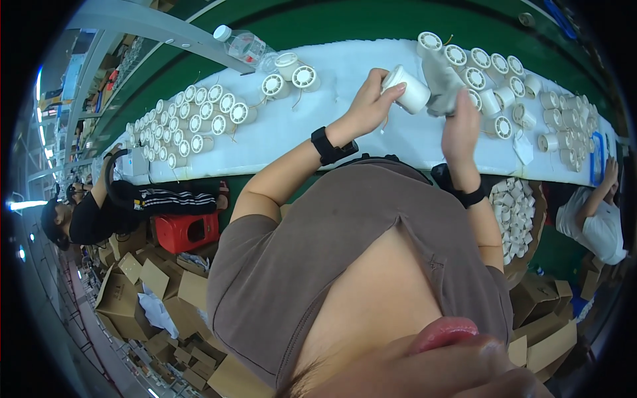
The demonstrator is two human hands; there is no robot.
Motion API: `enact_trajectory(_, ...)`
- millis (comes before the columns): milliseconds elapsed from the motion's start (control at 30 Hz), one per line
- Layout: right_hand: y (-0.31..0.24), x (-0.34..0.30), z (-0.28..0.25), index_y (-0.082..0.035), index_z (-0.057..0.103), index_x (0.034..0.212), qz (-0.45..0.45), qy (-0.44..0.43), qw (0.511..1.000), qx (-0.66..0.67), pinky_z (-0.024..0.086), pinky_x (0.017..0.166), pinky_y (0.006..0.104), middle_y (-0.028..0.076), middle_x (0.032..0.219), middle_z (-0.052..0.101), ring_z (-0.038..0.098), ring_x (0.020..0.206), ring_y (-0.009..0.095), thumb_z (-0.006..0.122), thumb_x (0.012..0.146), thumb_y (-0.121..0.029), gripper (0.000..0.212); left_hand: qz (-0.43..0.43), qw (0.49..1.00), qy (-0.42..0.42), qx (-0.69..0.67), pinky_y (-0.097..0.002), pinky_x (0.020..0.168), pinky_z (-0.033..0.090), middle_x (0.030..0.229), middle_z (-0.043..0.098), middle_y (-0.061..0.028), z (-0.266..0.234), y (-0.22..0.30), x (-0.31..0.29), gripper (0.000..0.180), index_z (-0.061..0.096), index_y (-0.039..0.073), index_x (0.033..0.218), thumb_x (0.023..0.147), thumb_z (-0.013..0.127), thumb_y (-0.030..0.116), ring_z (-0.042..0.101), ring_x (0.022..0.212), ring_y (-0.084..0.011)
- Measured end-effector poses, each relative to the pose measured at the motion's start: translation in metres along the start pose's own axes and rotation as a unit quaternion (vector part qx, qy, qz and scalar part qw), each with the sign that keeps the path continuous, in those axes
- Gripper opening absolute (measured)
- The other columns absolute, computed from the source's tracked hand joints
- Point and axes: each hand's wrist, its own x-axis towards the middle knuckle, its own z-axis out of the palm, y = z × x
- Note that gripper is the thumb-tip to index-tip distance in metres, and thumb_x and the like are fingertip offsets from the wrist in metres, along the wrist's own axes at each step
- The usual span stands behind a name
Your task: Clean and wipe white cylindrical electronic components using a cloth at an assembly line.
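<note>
My left hand [363, 113] grips a white plastic cylinder [413, 94], tilted above the white-covered table [345, 60]; a thin wire hangs below it. Just to the right, my right hand [460, 129] is closed on a grey cloth [439, 81], both smeared by motion. The cloth is beside the cylinder; whether they touch, I cannot tell. More white cylinders with round slotted ends stand behind and right of the cloth, one of them [474, 78] close to it. Three similar ones, including a front one [273, 85], stand left of my left hand.
A large group of cylinders [195, 123] fills the table's left; another [568, 119] stands far right near a blue frame [597, 158]. A clear bottle [244, 46] lies at the back beside a metal post. A box of white parts [512, 215] is below right. Other people sit at both ends.
</note>
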Motion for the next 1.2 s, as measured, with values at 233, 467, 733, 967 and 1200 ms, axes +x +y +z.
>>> enact_trajectory(233, 0.006, 0.016, 0.003, 0.000, 0.048, 0.102, -0.092, -0.186, 0.919, -0.336, 0.041, 0.075, 0.0291, 0.009, 0.100, 0.052, 0.052, 0.088, 0.014, 0.036, 0.086, -0.025, 0.031, 0.187, 0.978, 0.020, 0.092, -0.0366, 0.081, 0.034, 0.104, 0.041, -0.0214, 0.004, 0.005, -0.008, 0.046, 0.034, -0.004, 0.100, 0.073, 0.052, 0.030, 0.042, 0.095, -0.0274)
enact_trajectory(467, 0.016, 0.008, -0.007, -0.001, 0.051, 0.095, 0.431, -0.171, 0.829, 0.311, 0.044, 0.062, 0.0269, 0.007, 0.088, 0.056, 0.055, 0.072, 0.012, 0.040, 0.085, -0.026, 0.029, 0.328, 0.912, -0.039, 0.242, -0.0389, 0.088, 0.026, 0.113, 0.035, -0.0202, -0.005, 0.025, -0.006, 0.047, 0.038, -0.001, 0.100, 0.073, 0.051, 0.035, 0.035, 0.102, -0.0329)
enact_trajectory(733, -0.002, 0.012, -0.010, -0.001, 0.053, 0.084, 0.079, -0.128, 0.947, -0.283, 0.041, 0.058, 0.0284, 0.007, 0.082, 0.056, 0.054, 0.067, 0.013, 0.039, 0.085, -0.025, 0.028, 0.054, 0.956, -0.125, 0.260, -0.0331, 0.063, 0.042, 0.089, 0.052, -0.0153, -0.011, 0.042, -0.003, 0.044, 0.042, 0.000, 0.098, 0.075, 0.049, 0.037, 0.053, 0.072, -0.0278)
enact_trajectory(967, 0.014, 0.009, -0.005, 0.001, 0.052, 0.091, 0.179, -0.120, 0.971, -0.104, 0.043, 0.059, 0.0296, 0.007, 0.089, 0.057, 0.055, 0.076, 0.017, 0.032, 0.086, -0.026, 0.034, 0.158, 0.958, 0.005, 0.241, -0.0356, 0.057, 0.042, 0.074, 0.055, -0.0165, 0.003, 0.032, -0.002, 0.043, 0.041, 0.000, 0.100, 0.078, 0.045, 0.036, 0.054, 0.065, -0.0307)
enact_trajectory(1200, -0.004, 0.009, -0.002, 0.001, 0.044, 0.106, 0.354, 0.035, 0.890, 0.283, 0.042, 0.074, 0.0311, 0.012, 0.101, 0.052, 0.053, 0.088, 0.019, 0.027, 0.088, -0.024, 0.035, 0.144, 0.978, 0.124, 0.082, -0.0308, 0.045, 0.038, 0.060, 0.051, -0.0107, -0.008, 0.018, 0.015, 0.043, 0.044, 0.003, 0.093, 0.085, 0.028, 0.042, 0.050, 0.049, -0.0219)
